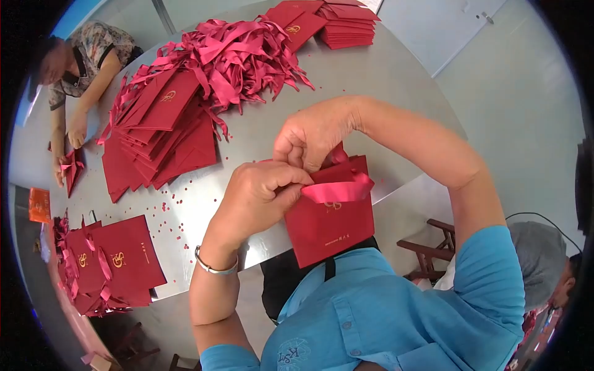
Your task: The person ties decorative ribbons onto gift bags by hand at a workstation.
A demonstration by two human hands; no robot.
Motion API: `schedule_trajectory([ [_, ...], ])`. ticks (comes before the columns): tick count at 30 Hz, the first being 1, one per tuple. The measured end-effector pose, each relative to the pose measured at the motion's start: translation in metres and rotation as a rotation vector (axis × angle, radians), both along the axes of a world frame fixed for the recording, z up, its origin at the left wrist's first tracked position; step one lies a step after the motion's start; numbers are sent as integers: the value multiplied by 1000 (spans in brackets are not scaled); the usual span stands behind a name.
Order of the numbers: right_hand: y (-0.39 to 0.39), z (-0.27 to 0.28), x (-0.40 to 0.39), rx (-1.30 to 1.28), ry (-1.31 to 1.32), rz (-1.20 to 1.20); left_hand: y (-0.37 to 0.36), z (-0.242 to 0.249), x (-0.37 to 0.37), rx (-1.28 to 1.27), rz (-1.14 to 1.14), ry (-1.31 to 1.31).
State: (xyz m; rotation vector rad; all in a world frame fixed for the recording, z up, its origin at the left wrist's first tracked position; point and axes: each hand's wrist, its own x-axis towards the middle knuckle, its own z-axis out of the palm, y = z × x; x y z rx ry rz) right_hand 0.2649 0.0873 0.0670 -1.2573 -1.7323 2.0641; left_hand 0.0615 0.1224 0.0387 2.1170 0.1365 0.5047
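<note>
A red paper gift bag with gold print leans upright against the table's near edge, right in front of my body. Across its upper front runs a pink ribbon handle. My left hand, with a bracelet on the wrist, is closed, pinching the ribbon's left end between thumb and forefinger. At the bag's top edge my right hand is closed, its fingers curled and partly hidden. Some ribbon shows beside its thumb, and it appears to grip that ribbon at the bag's mouth.
Flat red bags lie piled left of centre beside a heap of pink ribbons. More bags are stacked at the back. Finished-looking bags lie at left. Red paper dots dot the metal table. A co-worker handles a red bag opposite.
</note>
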Motion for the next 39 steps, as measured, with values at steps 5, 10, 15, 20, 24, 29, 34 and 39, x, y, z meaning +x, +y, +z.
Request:
schedule_trajectory([
  [5,-41,-6,-19,67,4,-17,-17,14,-7,-149,-200,216],
  [10,-102,-31,-37,55,134,-172,-58,14,-22,-59,-249,271],
  [15,-115,-35,-56,158,102,-210,-82,-3,-54,-280,-102,288],
  [20,-116,-22,-74,221,-48,-63,-109,-15,-77,-317,13,210],
  [24,-126,-22,-89,222,-91,8,-129,-24,-91,-287,41,181],
  [29,-137,-24,-93,294,-364,-23,-144,-15,-110,-286,-45,0],
  [34,-136,-16,-86,994,-498,-286,-153,-23,-119,-428,64,-78],
  [39,-130,-49,-91,1197,-833,-299,-158,-33,-124,-385,129,-77],
])
